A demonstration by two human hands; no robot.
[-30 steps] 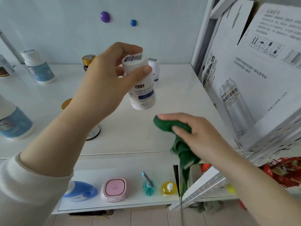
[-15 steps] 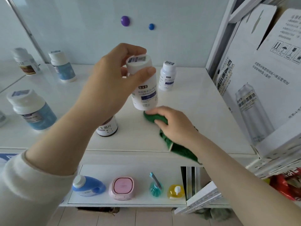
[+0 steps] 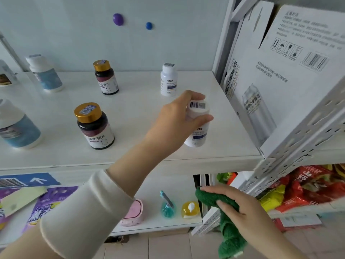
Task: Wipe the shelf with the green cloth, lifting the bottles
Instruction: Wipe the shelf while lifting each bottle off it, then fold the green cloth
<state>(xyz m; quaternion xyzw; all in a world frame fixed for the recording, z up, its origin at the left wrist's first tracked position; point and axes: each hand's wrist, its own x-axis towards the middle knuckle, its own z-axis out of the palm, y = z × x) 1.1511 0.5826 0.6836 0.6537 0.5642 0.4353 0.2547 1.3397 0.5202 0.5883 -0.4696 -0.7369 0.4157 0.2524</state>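
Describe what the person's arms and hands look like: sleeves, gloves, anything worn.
Both hands are bare, with no gloves; no rings or watch show. The left hand comes out of a cream-white long sleeve with a soft, rolled-looking cuff pushed partway up the forearm. The right hand and its forearm show no sleeve within the frame.

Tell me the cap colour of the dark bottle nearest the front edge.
Gold, on the dark bottle; head view.

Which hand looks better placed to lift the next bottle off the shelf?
Probably the left hand: it is at the shelf, gripping a white bottle. The right hand hangs below, holding the green cloth.
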